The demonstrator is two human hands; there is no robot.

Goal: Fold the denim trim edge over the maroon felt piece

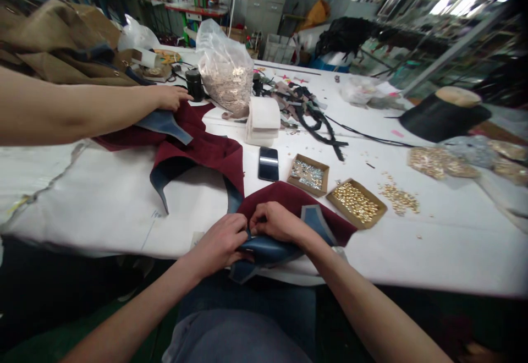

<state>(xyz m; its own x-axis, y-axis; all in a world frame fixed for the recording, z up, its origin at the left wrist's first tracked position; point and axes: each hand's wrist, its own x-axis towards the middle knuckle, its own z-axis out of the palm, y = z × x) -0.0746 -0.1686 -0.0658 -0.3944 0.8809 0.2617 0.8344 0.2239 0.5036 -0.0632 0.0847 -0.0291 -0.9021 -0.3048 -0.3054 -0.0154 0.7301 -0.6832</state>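
Note:
Near the table's front edge, my left hand [225,242] is closed on the folded edge of a blue-and-maroon leather piece [272,248]. Close beside it, my right hand [276,221] pinches the same piece, its fingertips meeting near my left fingers. Anything small between those fingertips is hidden. The blue side is folded up toward me, and the maroon side [284,192] lies behind my hands. More maroon leather [218,154] with blue parts spreads to the left. Another person's hand [171,98] rests on its far end.
Behind my hands lie a dark phone [268,164], a box of silver hardware [307,175] and a box of gold hardware [357,202]. Loose gold pieces [400,199] lie on the white table [454,247]. Farther back are a white stack [263,122], a filled plastic bag [226,71] and dark scraps [305,102].

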